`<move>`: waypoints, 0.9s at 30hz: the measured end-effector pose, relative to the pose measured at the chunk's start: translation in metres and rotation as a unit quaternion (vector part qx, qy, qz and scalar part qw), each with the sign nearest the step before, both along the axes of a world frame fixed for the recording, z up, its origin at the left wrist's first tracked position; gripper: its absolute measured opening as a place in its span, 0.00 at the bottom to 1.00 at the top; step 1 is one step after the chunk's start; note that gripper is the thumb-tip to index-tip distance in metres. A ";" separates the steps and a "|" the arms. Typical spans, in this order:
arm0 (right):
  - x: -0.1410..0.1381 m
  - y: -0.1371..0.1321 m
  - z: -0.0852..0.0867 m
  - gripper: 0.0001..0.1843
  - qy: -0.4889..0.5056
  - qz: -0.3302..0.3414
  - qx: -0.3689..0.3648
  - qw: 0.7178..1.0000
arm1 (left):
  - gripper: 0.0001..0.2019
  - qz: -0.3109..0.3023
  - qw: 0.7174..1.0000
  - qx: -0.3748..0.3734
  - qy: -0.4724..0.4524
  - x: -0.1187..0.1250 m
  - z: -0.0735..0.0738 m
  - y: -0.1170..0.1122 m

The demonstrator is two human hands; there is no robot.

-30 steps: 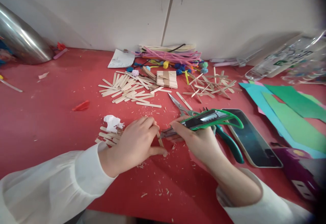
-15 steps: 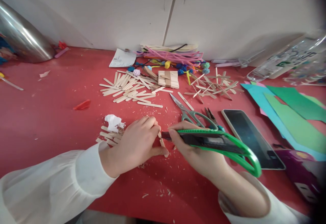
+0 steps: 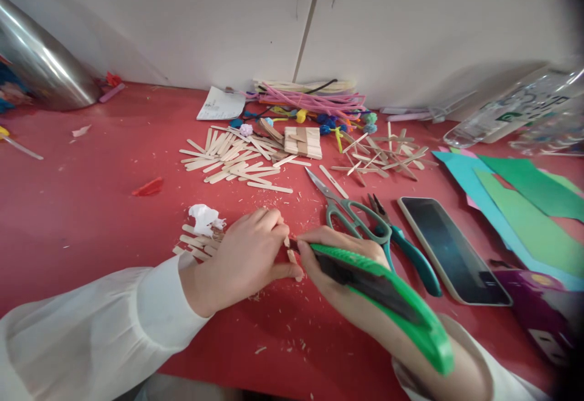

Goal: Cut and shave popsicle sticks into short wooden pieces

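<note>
At the red desk's (image 3: 91, 224) near side, the left hand (image 3: 249, 252) pinches a wooden craft stick (image 3: 292, 257); the right hand (image 3: 337, 261) curls round a green utility knife (image 3: 387, 294). Likely light, stiff and splinter-prone, the stick wants gripping near its ends.

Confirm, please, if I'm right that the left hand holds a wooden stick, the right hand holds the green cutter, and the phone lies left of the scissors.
Not quite: the head view shows the phone right of the scissors. The left hand does hold a wooden stick, and the right hand the green cutter.
</note>
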State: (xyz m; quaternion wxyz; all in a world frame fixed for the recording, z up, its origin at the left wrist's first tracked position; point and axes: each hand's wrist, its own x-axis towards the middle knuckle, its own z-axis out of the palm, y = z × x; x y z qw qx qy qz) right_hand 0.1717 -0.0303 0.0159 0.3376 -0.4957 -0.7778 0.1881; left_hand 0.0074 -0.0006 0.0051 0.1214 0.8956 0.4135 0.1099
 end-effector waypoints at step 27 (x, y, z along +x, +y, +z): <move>0.005 0.018 -0.008 0.07 0.233 -0.112 -0.138 0.956 | 0.19 -0.007 1.000 0.022 0.008 -0.001 -0.004 -0.001</move>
